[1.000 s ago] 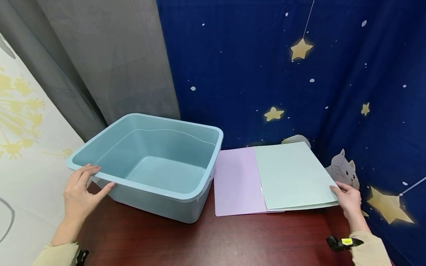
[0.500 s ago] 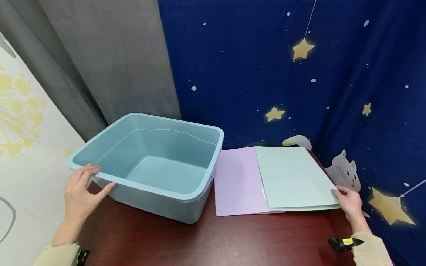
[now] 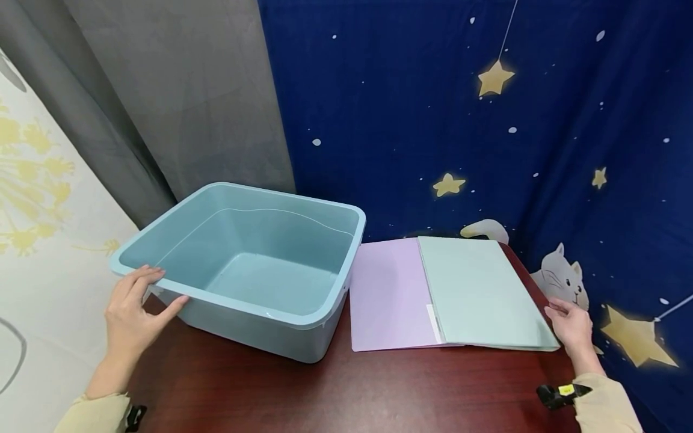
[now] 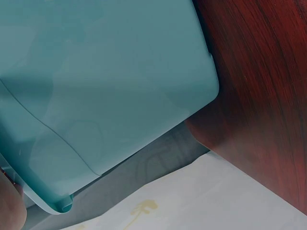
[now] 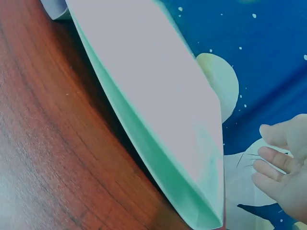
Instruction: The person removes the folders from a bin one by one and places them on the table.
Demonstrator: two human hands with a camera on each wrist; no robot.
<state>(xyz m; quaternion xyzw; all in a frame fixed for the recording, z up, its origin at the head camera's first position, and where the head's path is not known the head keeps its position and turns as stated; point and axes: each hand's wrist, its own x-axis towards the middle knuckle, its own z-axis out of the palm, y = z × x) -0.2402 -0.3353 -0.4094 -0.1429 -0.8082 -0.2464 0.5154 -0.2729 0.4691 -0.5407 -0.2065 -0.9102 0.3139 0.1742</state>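
Note:
A large light-blue plastic tub stands at the left of the table. My left hand holds its front left rim, fingers over the edge and thumb along the front. In the left wrist view the tub's wall fills most of the picture. A mint-green file folder lies partly over a lilac folder. Beside its right edge is my right hand; in the right wrist view that hand has loosely bent fingers, apart from the folder, whose covers gape slightly.
The dark red wooden table runs along the front. A blue star-patterned curtain hangs behind the folders, with a grey curtain behind the tub. White flowered cloth is at the left.
The green folder's raised right side has come down, its front edge shifting toward me. My right hand has let go and moved slightly right. The left hand stays on the rim.

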